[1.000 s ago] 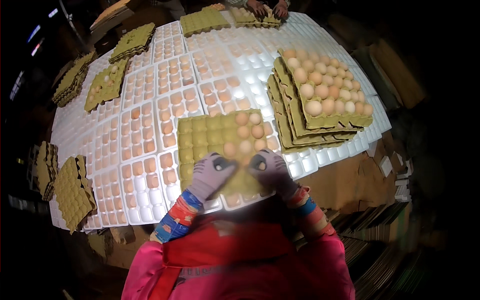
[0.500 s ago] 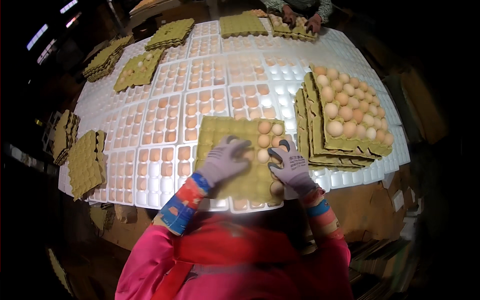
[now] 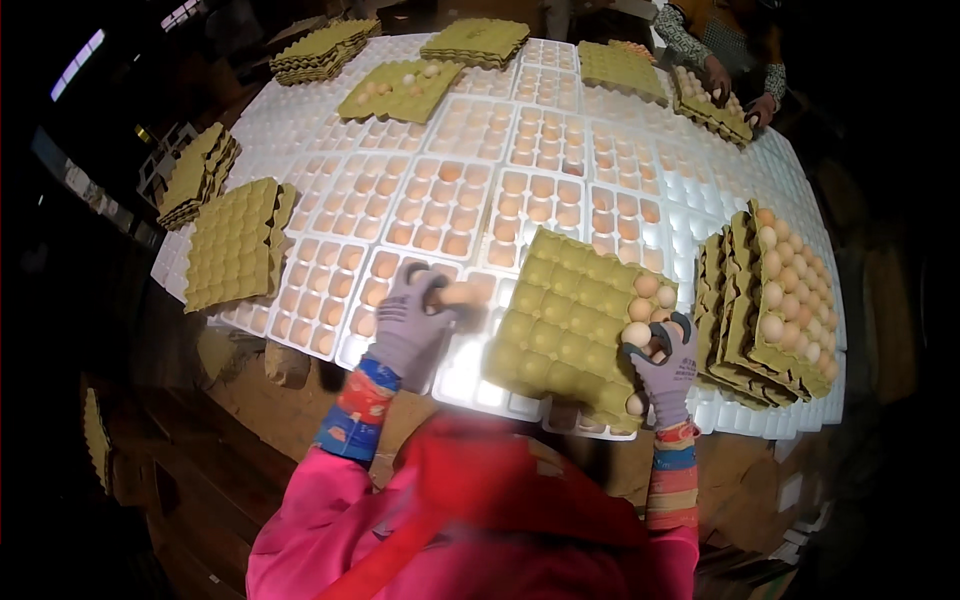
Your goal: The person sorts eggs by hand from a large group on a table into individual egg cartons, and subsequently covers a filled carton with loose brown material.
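My left hand (image 3: 408, 318), in a grey-purple glove, is over the white plastic egg trays left of the olive pulp egg tray (image 3: 560, 325). Its fingers curl round something egg-coloured, a motion-blurred egg (image 3: 468, 292); whether there is more than one I cannot tell. My right hand (image 3: 668, 362), gloved alike, grips an egg (image 3: 657, 352) at the pulp tray's right edge, thumb and fingers bent round it. Several brown and pale eggs (image 3: 646, 285) remain in that tray's right-hand cups; the cups to their left are bare.
A stack of pulp trays topped with eggs (image 3: 795, 290) stands at the right. Egg-filled white trays (image 3: 430, 205) spread over the table. More pulp trays (image 3: 235, 245) lie at left and back. Across the table, a co-worker's hands (image 3: 740, 95) work at another egg tray.
My left hand has moved left from above the pulp tray to the white trays, carrying something egg-coloured. The view has swung left. My right hand stays at the tray's right-hand eggs.
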The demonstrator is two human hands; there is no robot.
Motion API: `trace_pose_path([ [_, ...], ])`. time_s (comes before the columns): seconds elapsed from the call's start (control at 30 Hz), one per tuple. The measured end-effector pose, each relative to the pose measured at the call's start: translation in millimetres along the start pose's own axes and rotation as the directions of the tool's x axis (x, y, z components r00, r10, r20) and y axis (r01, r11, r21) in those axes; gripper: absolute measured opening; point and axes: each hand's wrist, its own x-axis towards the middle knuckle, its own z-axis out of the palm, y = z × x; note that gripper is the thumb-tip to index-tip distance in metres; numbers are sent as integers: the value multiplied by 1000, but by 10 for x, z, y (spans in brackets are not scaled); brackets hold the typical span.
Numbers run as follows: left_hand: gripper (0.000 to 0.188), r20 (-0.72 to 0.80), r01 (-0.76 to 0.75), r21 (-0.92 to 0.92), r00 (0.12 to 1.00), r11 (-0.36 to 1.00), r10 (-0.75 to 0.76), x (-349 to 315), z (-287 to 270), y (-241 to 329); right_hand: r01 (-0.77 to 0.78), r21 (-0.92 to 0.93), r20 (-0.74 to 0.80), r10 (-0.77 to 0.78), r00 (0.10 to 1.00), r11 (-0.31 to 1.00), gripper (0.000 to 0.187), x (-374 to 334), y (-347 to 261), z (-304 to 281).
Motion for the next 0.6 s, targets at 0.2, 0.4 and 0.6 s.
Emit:
trace_pose_path([
  [0.2,42,147,123,497,964,859,-223,62,-196,-795,371,77,318,-375,871,926,43,-229,-1418,1068],
  [0.4,57,380,-11,427,910,904,-168,-256,-242,-822,432,-16,388,-392,834,902,31,-342,-1770,1982],
  [0.6,38,426,416,-904,863,-94,-273,-393,-565,-1579,521,-89,664,-340,666,849,20,-750,-1826,2086],
])
